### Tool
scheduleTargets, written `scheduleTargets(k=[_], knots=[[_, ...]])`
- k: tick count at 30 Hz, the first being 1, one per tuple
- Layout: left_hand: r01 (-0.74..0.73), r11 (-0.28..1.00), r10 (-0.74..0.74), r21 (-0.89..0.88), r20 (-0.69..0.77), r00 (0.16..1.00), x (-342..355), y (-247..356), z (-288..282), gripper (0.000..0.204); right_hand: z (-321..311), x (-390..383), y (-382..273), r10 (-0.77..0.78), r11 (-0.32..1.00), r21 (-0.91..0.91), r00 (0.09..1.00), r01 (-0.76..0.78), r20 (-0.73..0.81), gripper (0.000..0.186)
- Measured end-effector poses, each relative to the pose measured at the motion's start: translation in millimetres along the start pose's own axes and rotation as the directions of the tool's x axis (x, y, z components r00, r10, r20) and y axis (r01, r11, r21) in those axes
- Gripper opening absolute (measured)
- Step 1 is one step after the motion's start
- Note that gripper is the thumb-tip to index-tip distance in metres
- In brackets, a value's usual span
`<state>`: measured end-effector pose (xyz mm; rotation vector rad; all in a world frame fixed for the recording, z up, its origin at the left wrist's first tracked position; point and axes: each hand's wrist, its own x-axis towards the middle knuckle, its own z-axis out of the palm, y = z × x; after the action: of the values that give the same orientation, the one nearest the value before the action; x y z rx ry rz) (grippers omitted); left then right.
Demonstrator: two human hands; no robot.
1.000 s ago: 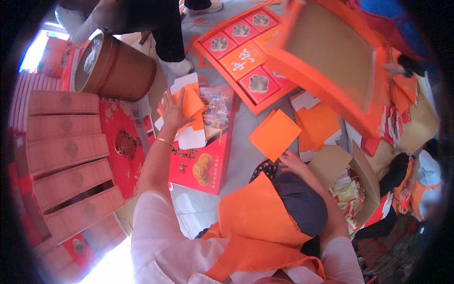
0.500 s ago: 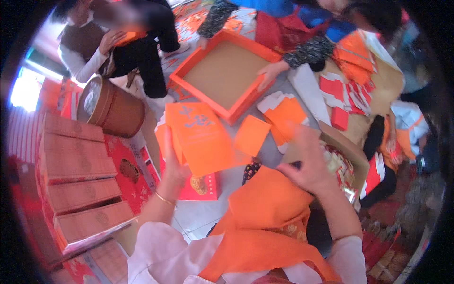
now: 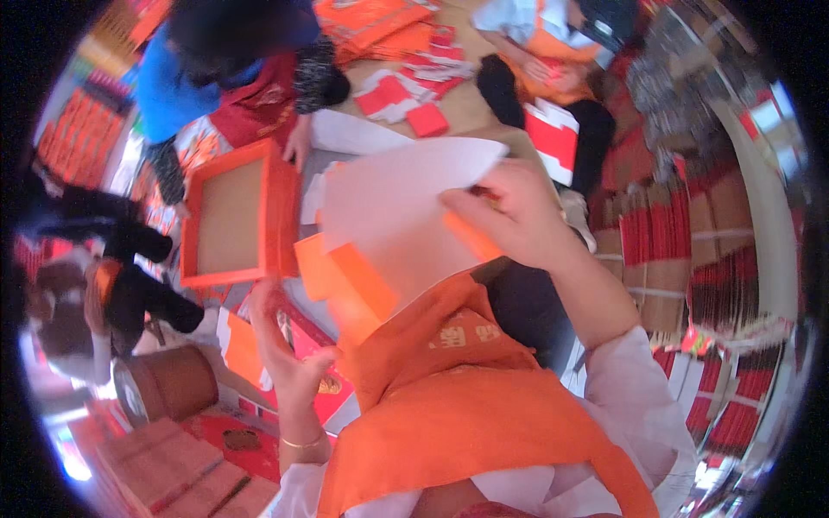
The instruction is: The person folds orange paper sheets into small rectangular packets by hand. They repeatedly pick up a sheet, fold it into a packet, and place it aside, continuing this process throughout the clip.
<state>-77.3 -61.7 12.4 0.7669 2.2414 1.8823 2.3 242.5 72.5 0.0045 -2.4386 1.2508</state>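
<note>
My right hand [image 3: 514,211] pinches a large paper blank [image 3: 401,194] at its upper right edge, thumb in front. The blank shows a pale, curved side with orange flaps [image 3: 361,278] along its lower left, and hangs above my orange apron [image 3: 466,414]. My left hand [image 3: 289,345] is apart from it, thumb spread from the fingers, with nothing in it. Beside that hand lie orange-and-white pieces [image 3: 242,345] and a red box [image 3: 332,397] with a gold design. An orange piece [image 3: 313,266] shows just left of the blank.
Another person's hand [image 3: 298,142] steadies an orange-rimmed box [image 3: 268,211] at far left. Red and white pieces [image 3: 427,119] lie beyond. A brown bucket [image 3: 164,380] and stacked boxes [image 3: 155,462] are at lower left, bundled red stock [image 3: 648,237] at right.
The view has swung right. My left hand has let go of the orange printed pieces it held. My right hand, empty before, now grips a blank with its pale side showing.
</note>
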Motion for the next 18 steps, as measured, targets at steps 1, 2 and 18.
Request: scheduleTargets(k=[1,2,18], knots=[[-0.056,0.998,0.057,-0.03,0.044,0.997,7.8,4.8,16.1,0.092,-1.1,-5.3,1.9,0.033,0.999,0.0,0.999,-0.033,0.024,0.018],[-0.106,0.993,0.11,-0.059,0.076,0.991,13.2,10.4,31.5,0.101,1.9,-5.7,5.5,0.049,0.999,0.008,0.997,-0.05,0.06,0.021],[0.427,0.882,-0.444,-0.202,-0.047,0.895,0.5,-78.2,79.2,0.052,19.0,-65.1,372.5,0.513,0.376,-0.924,0.845,-0.066,0.148,0.031]])
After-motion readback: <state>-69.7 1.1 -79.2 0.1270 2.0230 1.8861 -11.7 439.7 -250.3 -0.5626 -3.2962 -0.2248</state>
